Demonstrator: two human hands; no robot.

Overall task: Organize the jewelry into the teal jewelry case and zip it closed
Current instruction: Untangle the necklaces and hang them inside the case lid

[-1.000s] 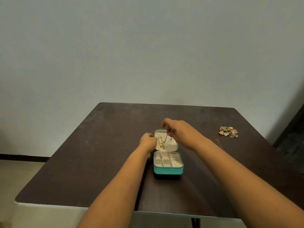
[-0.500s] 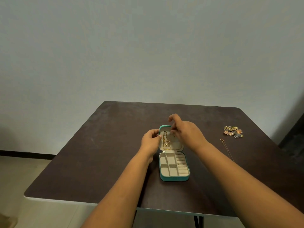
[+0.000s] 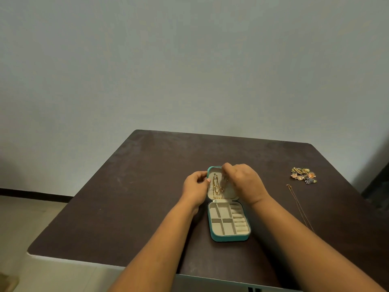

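Observation:
The teal jewelry case [image 3: 229, 238] lies open on the dark table, its cream compartments facing up and its lid raised at the far side. A gold chain necklace [image 3: 216, 187] hangs inside the lid. My left hand [image 3: 194, 189] grips the lid's left edge. My right hand [image 3: 242, 182] hovers over the lid's upper right, fingers curled down and pinching at the top of the gold chain. A thin chain [image 3: 299, 206] lies on the table to the right. A pile of small colourful jewelry [image 3: 303, 175] sits at the far right.
The dark brown table [image 3: 130, 207] has bare surface left of the case and in front of it. Its front edge is near my forearms. A plain grey wall stands behind, and a dark object shows at the far right edge.
The view has shifted slightly, so the case sits lower and more to the right. My right hand stays at the top of the lid with the chain; my left hand keeps hold of the lid's edge.

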